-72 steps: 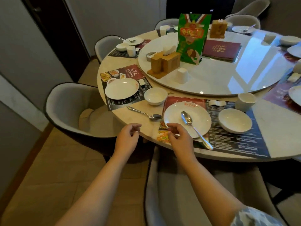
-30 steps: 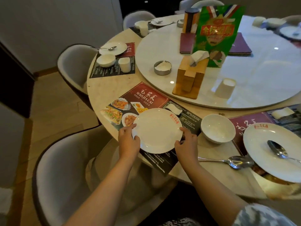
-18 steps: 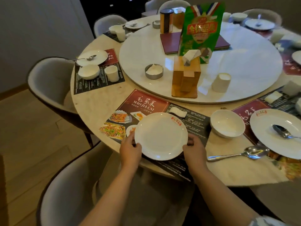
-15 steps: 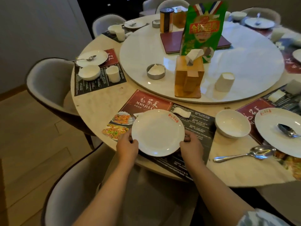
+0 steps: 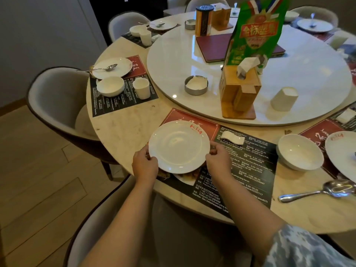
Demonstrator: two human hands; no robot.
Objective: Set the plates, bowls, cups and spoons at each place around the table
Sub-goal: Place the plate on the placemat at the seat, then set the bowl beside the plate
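We find the left hand [image 5: 144,165] and right hand [image 5: 218,164] gripping opposite rims of the white plate [image 5: 179,147] over the printed placemat [image 5: 248,166]; whether it rests flat we cannot tell. A bowl [image 5: 299,152] and spoon [image 5: 317,191] lie to its right.
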